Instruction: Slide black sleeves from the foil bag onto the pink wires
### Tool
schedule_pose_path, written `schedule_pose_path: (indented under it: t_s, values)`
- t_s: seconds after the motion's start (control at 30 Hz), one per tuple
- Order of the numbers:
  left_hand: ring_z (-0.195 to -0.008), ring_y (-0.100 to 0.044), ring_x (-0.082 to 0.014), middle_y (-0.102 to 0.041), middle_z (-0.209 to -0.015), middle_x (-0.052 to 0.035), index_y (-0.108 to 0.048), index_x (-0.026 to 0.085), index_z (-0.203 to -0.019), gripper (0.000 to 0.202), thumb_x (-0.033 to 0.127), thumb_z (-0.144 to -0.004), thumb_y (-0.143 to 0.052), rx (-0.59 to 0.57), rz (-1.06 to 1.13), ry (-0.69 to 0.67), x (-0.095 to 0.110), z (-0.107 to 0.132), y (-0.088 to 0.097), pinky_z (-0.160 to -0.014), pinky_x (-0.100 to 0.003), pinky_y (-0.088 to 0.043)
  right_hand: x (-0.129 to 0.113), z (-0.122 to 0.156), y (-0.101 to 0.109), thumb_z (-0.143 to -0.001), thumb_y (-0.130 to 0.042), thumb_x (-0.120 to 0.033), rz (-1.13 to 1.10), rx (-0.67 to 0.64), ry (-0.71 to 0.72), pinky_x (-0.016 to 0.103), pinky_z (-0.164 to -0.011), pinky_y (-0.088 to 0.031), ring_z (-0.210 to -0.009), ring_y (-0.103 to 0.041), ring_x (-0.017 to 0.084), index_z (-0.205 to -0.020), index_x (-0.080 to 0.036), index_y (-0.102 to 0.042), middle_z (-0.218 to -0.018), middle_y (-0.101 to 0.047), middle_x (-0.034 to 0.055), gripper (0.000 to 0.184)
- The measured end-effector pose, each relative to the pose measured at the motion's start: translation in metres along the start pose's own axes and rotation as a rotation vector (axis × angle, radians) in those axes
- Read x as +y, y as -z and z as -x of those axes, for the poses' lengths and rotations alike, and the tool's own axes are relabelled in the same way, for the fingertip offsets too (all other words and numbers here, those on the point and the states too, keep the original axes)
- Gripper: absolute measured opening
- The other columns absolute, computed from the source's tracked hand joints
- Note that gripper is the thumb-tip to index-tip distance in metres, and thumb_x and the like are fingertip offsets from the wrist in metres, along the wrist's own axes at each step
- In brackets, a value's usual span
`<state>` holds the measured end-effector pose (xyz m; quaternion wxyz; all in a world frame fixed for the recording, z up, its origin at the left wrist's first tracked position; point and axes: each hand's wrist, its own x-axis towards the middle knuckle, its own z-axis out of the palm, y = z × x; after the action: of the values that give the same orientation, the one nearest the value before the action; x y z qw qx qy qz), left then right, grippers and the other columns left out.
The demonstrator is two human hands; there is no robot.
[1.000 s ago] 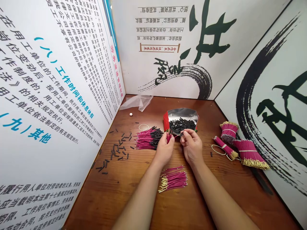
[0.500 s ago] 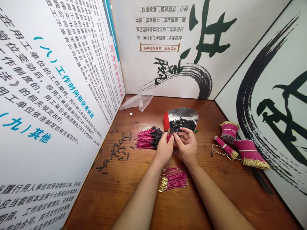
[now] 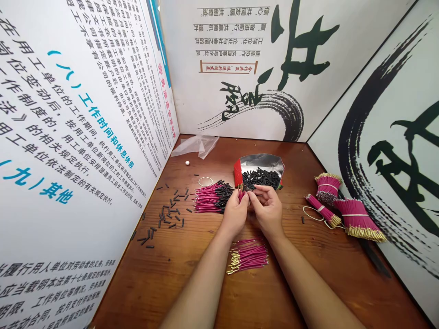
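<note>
My left hand [image 3: 235,214] is closed around a few short magenta wires [image 3: 242,193] whose gold tips point up. Against its fingertips, my right hand [image 3: 267,211] is pinched; whatever sits between its thumb and finger is too small and hidden to make out. Just beyond both hands lies an open foil-lined pouch [image 3: 262,160] holding a heap of black sleeves [image 3: 259,176]. Left of my left hand is a pile of magenta wires with black sleeved ends [image 3: 209,197]. Between my forearms, loose magenta wires with gold tips [image 3: 249,256] lie on the table.
Loose black sleeves [image 3: 167,214] are scattered at the left. Banded wire bundles [image 3: 358,219] lie at the right beside a pale rubber band [image 3: 312,213]. A clear plastic bag [image 3: 199,145] rests at the back. Printed panels [image 3: 240,109] wall in the wooden table [image 3: 192,256].
My right hand's fingers have shifted slightly, with the index finger dipping a little towards the wires. My left hand stays almost where it was.
</note>
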<state>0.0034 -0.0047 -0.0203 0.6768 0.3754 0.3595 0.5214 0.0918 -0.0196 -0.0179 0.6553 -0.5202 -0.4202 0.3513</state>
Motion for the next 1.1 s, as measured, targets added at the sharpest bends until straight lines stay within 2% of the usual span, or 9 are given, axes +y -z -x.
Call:
schedule_pose_path:
  t_s: [0.13, 0.23, 0.33, 0.4, 0.47, 0.6, 0.7, 0.83, 1.1]
  values:
    - [-0.064, -0.052, -0.0098, -0.054, -0.07, 0.0024, -0.057, 0.018, -0.092, 0.022, 0.036, -0.084, -0.066, 0.02, -0.021, 0.061, 0.008, 0.003, -0.001, -0.063, -0.02, -0.043, -0.001, 0.001, 0.0, -0.079, -0.072, -0.04, 0.016, -0.008, 0.002, 0.025, -0.054, -0.052, -0.062, -0.062, 0.013, -0.105, -0.022, -0.059, -0.084, -0.067, 0.0018, 0.035]
    - [-0.052, -0.041, -0.0068, -0.043, -0.06, 0.0067, -0.054, 0.019, -0.09, 0.022, 0.036, -0.082, -0.067, 0.036, -0.025, 0.132, 0.015, 0.006, -0.002, -0.051, -0.018, -0.033, -0.002, 0.0, 0.003, -0.083, -0.066, -0.038, 0.069, 0.026, 0.061, 0.027, -0.059, -0.052, -0.066, -0.062, 0.014, -0.106, -0.022, -0.059, -0.086, -0.065, 0.0022, 0.029]
    - [-0.044, -0.026, -0.0039, -0.034, -0.056, 0.0097, -0.05, 0.019, -0.085, 0.02, 0.03, -0.08, -0.065, 0.034, 0.016, 0.189, 0.02, 0.007, -0.003, -0.045, -0.017, -0.021, -0.006, -0.01, 0.012, -0.085, -0.06, -0.035, 0.207, 0.079, 0.154, 0.031, -0.069, -0.052, -0.076, -0.062, 0.017, -0.1, -0.021, -0.061, -0.088, -0.065, 0.0039, 0.021]
    - [-0.043, -0.019, -0.0029, -0.031, -0.055, 0.0108, -0.048, 0.019, -0.084, 0.015, 0.024, -0.078, -0.061, 0.021, 0.036, 0.211, 0.023, 0.008, -0.004, -0.044, -0.017, -0.016, -0.011, -0.022, 0.02, -0.087, -0.055, -0.033, 0.367, 0.066, 0.183, 0.032, -0.071, -0.05, -0.078, -0.062, 0.019, -0.094, -0.02, -0.064, -0.087, -0.067, 0.0051, 0.017]
    - [-0.042, -0.016, -0.0025, -0.029, -0.053, 0.0112, -0.048, 0.018, -0.082, 0.012, 0.018, -0.073, -0.055, 0.01, 0.034, 0.222, 0.024, 0.008, -0.004, -0.044, -0.017, -0.013, -0.017, -0.037, 0.027, -0.088, -0.051, -0.029, 0.633, -0.034, 0.185, 0.034, -0.073, -0.047, -0.078, -0.062, 0.02, -0.092, -0.02, -0.067, -0.087, -0.071, 0.0058, 0.019]
    - [-0.039, -0.017, -0.0031, -0.03, -0.052, 0.0107, -0.044, 0.019, -0.079, 0.013, 0.018, -0.067, -0.048, -0.002, 0.038, 0.261, 0.025, 0.007, -0.003, -0.042, -0.018, -0.01, -0.028, -0.063, 0.031, -0.086, -0.052, -0.023, 1.295, -0.298, 0.217, 0.04, -0.085, -0.039, -0.097, -0.062, 0.027, -0.096, -0.019, -0.074, -0.097, -0.075, 0.0091, 0.024]
    - [-0.038, -0.021, -0.0041, -0.033, -0.051, 0.0098, -0.042, 0.021, -0.08, 0.013, 0.019, -0.068, -0.047, -0.021, 0.051, 0.274, 0.026, 0.007, -0.002, -0.041, -0.018, -0.011, -0.032, -0.074, 0.027, -0.085, -0.056, -0.024, 1.534, -0.44, 0.188, 0.041, -0.083, -0.035, -0.094, -0.063, 0.028, -0.097, -0.019, -0.077, -0.099, -0.076, 0.0119, 0.025]
    - [-0.038, -0.021, -0.0036, -0.032, -0.054, 0.0104, -0.042, 0.021, -0.083, 0.015, 0.022, -0.069, -0.049, -0.01, 0.038, 0.269, 0.027, 0.008, -0.002, -0.041, -0.018, -0.011, -0.033, -0.079, 0.022, -0.085, -0.057, -0.026, 1.567, -0.467, 0.175, 0.04, -0.081, -0.031, -0.086, -0.064, 0.026, -0.089, -0.022, -0.078, -0.087, -0.077, 0.0096, 0.021]
    - [-0.042, -0.013, -0.0038, -0.026, -0.057, 0.0095, -0.047, 0.018, -0.083, 0.015, 0.032, -0.075, -0.046, -0.058, 0.099, 0.212, 0.024, 0.008, 0.003, -0.043, -0.02, -0.007, -0.031, -0.079, 0.026, -0.087, -0.054, -0.02, 1.437, -0.417, 0.209, 0.036, -0.079, -0.03, -0.081, -0.064, 0.022, -0.081, -0.022, -0.072, -0.084, -0.077, 0.0051, 0.019]
